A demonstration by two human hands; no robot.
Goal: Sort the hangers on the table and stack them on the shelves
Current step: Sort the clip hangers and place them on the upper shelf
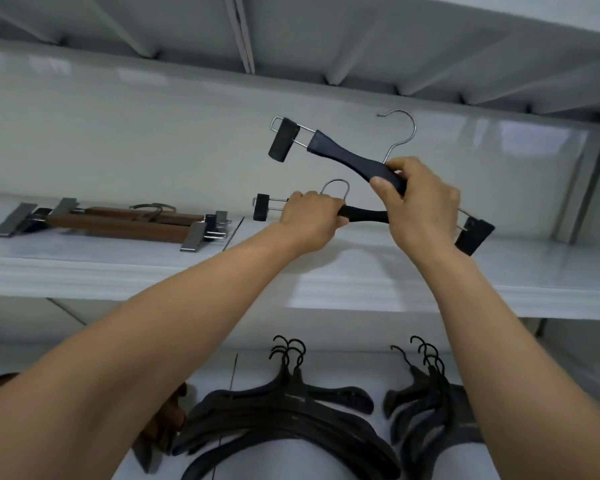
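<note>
The left hand (312,220) is clenched around the bar of a level black clip hanger (364,214), low over the middle of the upper shelf (326,282); whether it touches the shelf I cannot tell. The right hand (423,206) grasps a second, tilted black clip hanger (343,157) by its bar, one clip raised high, the other hanging low towards the right end of the shelf. The two bars cross near the right hand.

The risk, as I judge it, is a tangle: the tilted hanger's metal hook or wire clip arms could snag the level one's hook as they are brought together, so the pair lands crooked. Held near one end, the tilted hanger could also swing and slip. A careless set-down close to the front edge could send one down onto the piles below.

The upper shelf holds a stack of wooden clip hangers (118,225) towards its left end. The lower shelf (326,368) holds two piles of black coat hangers, a large pile (284,410) in the middle and a smaller pile (426,400) to its right, with something brown (167,420) at the left, too hidden to name
</note>
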